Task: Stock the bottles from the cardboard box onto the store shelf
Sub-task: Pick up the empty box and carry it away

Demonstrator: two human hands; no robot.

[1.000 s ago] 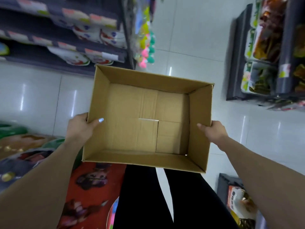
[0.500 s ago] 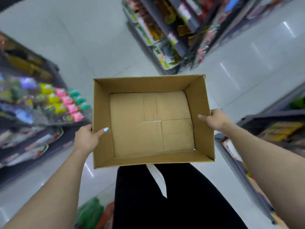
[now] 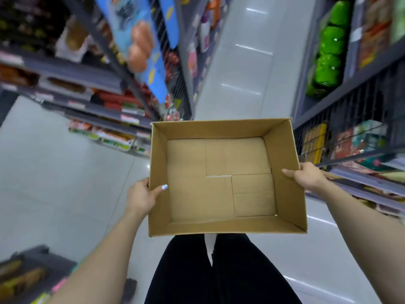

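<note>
An open brown cardboard box (image 3: 219,189) is held in front of my body, above my black-trousered legs. Its inside shows only the folded bottom flaps; no bottles are in it. My left hand (image 3: 142,196) grips the box's left wall, with the thumb hooked over the rim to the inside. My right hand (image 3: 306,176) holds the right wall the same way. No bottles are clearly visible anywhere in the view.
A shelf unit (image 3: 105,102) with packaged goods stands at the left, its end display (image 3: 144,47) hung with blue packs. Another shelf (image 3: 355,84) with green packs lines the right. A white tiled aisle (image 3: 241,69) runs ahead between them. A low shelf corner (image 3: 32,266) sits bottom left.
The view has swung round: the shelves and floor have shifted around the box and a long aisle now lies ahead. Both hands keep the same grip on the empty box.
</note>
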